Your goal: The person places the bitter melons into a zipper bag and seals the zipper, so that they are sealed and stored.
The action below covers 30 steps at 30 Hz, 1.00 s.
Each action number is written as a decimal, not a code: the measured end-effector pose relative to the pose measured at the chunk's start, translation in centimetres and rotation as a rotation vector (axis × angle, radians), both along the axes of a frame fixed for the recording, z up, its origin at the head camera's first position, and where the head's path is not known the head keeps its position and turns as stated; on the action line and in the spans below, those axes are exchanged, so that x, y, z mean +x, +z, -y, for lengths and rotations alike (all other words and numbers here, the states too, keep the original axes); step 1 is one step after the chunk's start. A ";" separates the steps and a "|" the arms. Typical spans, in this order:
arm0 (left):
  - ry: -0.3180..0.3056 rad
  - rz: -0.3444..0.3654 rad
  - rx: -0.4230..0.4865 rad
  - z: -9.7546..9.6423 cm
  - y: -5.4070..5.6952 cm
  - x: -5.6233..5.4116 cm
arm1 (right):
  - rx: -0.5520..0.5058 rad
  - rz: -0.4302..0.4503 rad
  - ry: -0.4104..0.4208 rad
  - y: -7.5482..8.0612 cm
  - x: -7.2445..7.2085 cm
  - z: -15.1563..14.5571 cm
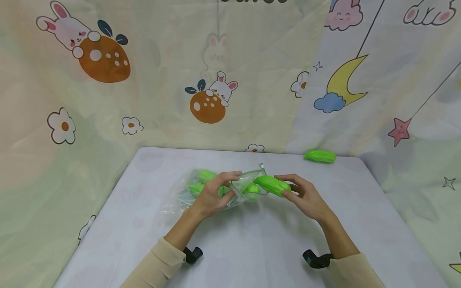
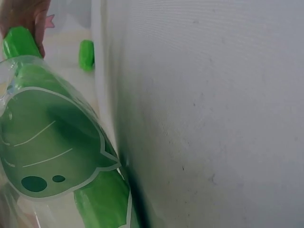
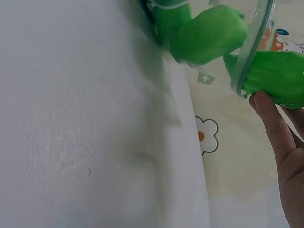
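Observation:
My left hand grips a clear zip bag near its mouth, fingers on the far side and thumb on the near side. Several bright green toy cucumbers lie inside the bag. My right hand pinches another green toy cucumber by its right end, between thumb and fingers. The narrow tip of this cucumber is at the bag's zip rim in the right wrist view. The left wrist view shows a green cartoon print on the bag, with cucumbers behind it.
One more green cucumber lies at the back right edge of the white-covered table. A printed cloth with rabbits, flowers and a moon hangs behind the table and along its sides. Black wrist mounts stick out near both sleeves.

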<state>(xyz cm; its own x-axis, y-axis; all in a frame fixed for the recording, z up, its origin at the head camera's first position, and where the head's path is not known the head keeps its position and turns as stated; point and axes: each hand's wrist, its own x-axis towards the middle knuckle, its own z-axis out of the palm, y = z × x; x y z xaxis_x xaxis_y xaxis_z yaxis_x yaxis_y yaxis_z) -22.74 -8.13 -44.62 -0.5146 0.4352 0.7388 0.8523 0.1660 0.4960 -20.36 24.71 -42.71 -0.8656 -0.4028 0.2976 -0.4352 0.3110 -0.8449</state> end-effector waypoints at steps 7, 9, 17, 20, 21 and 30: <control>-0.008 0.001 0.010 -0.1 -0.1 0.1 | 0.010 0.032 -0.041 -0.5 -0.5 0.6; -0.007 -0.011 0.008 -0.2 0.0 0.1 | 0.005 0.050 -0.042 -0.8 -0.6 0.7; -0.018 -0.025 0.007 -0.4 -0.1 0.0 | -0.004 0.015 -0.084 -1.7 -1.2 1.1; -0.016 -0.028 0.011 -0.4 -0.3 -0.1 | 0.008 0.008 -0.132 -1.9 -1.4 1.2; -0.015 -0.029 0.013 -0.4 -0.3 -0.1 | 0.010 0.008 -0.146 -2.0 -1.5 1.3; -0.023 -0.034 0.024 -0.7 -0.6 -0.3 | 0.005 0.061 -0.176 -2.1 -2.1 1.5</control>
